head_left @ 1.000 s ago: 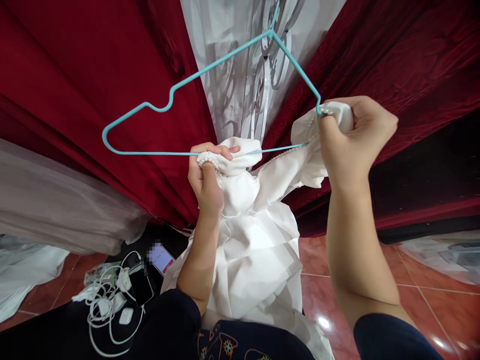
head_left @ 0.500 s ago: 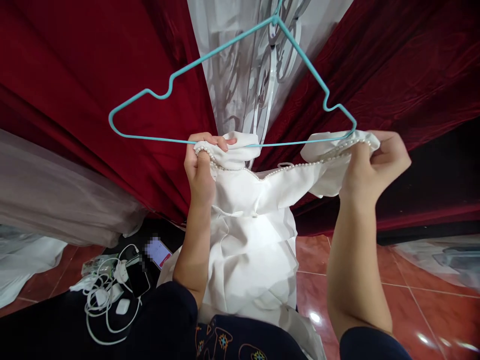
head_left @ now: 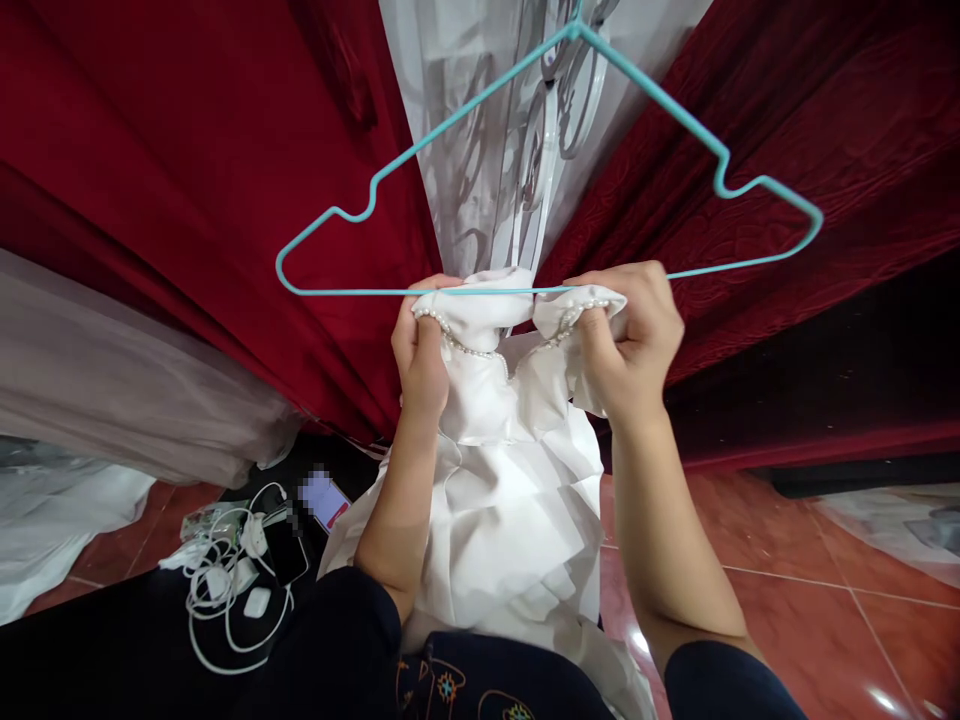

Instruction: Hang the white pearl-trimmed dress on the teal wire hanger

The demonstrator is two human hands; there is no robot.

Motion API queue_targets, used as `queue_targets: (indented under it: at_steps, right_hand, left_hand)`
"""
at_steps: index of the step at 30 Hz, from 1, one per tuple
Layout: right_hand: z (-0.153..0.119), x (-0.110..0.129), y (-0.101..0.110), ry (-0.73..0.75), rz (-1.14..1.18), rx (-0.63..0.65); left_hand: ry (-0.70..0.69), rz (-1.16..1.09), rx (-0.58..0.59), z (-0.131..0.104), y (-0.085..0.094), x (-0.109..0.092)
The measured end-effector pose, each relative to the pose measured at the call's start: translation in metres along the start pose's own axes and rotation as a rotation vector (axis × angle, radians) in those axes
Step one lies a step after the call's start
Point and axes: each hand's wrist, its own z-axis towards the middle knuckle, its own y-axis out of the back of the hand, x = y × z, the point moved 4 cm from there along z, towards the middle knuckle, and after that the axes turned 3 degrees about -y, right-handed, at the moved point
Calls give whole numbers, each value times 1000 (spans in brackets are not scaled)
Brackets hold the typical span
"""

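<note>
A white dress [head_left: 517,490] with pearl beading along its neckline hangs down in front of me. My left hand [head_left: 424,350] pinches one beaded sleeve edge, thumb on the near side. The other sleeve is gripped by my right hand [head_left: 630,340], its thumb pressed over the pearls. Both sleeves lie close together at the lower bar of a light blue hanger [head_left: 480,95]. The bar passes in front of the white fabric near my left hand; by my right hand, part of it is hidden behind the fingers. The hanger's hook runs out of the top of the view.
Dark red curtains [head_left: 225,150] flank a pale sheer panel and white scrolled metalwork [head_left: 541,150]. At lower left, a black surface [head_left: 97,650] bears tangled white cables [head_left: 217,600], a phone [head_left: 289,555] and another lit phone [head_left: 326,503]. Red tiles [head_left: 795,590] cover the floor at right.
My right hand has moved left with its sleeve, close to my left hand, so the neckline is slack and folded. The hanger has shifted right in view and appears larger.
</note>
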Motion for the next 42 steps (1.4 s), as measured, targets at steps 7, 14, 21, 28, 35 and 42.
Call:
queue_targets:
  at_steps: [7,14,21,28,35,42]
  right_hand:
    - [2,-3,3,-45,16,-17]
    - [2,-1,3,-82,-15,-17]
    - [-1,0,0,-82,-43,-18]
    - [0,-3,-3,-74,-43,-38]
    - [1,-3,-1,-86,-50,-23]
    - [-7,6,3,19,-138,-110]
  left_hand:
    - [-127,537,-422,4,91,3]
    - [-282,638,-465,87,117,-63]
    - [-284,755,-84,142,86,-78]
    - [-439,428,135,100,27,-78]
    - [-310,495,349,35,-26,-58]
    - [-250,643,510,30,-47,-35]
